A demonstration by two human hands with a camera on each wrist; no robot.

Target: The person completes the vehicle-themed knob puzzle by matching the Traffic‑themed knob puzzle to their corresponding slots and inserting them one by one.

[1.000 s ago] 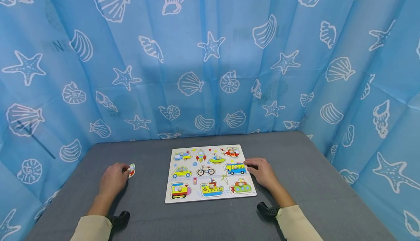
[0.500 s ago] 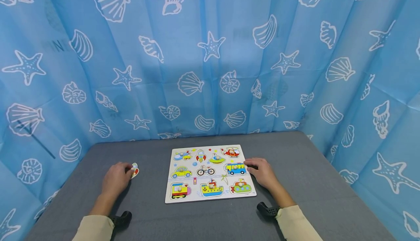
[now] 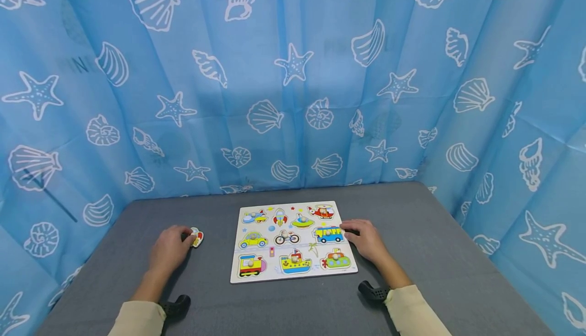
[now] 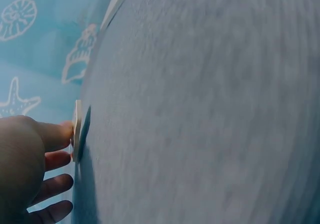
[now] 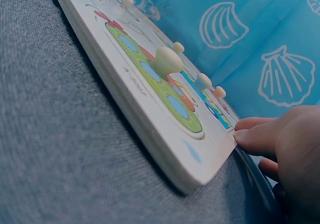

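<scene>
My left hand [image 3: 170,248] pinches a small puzzle piece [image 3: 197,237], red, white and yellow, left of the wooden puzzle board [image 3: 293,276]. In the left wrist view the piece [image 4: 77,131] appears edge-on, close to the table with a shadow beside it; thumb and forefinger are at its face, and the other fingers of the hand [image 4: 25,164] are loosely bent. My right hand [image 3: 366,242] grips the board's right edge beside the bus piece [image 3: 328,234]. The right wrist view shows the fingertips at that edge, near the green submarine piece [image 5: 150,73].
Knobbed vehicle pieces sit in the board, among them a train [image 3: 251,265], a boat [image 3: 295,263] and a helicopter [image 3: 322,212]. The grey table [image 3: 256,310] ends at a blue shell-patterned curtain [image 3: 293,122]. Black wrist devices [image 3: 177,306] are on both wrists.
My left hand has moved right toward the board with the puzzle piece, which has turned a little. My right hand and the board have stayed in place.
</scene>
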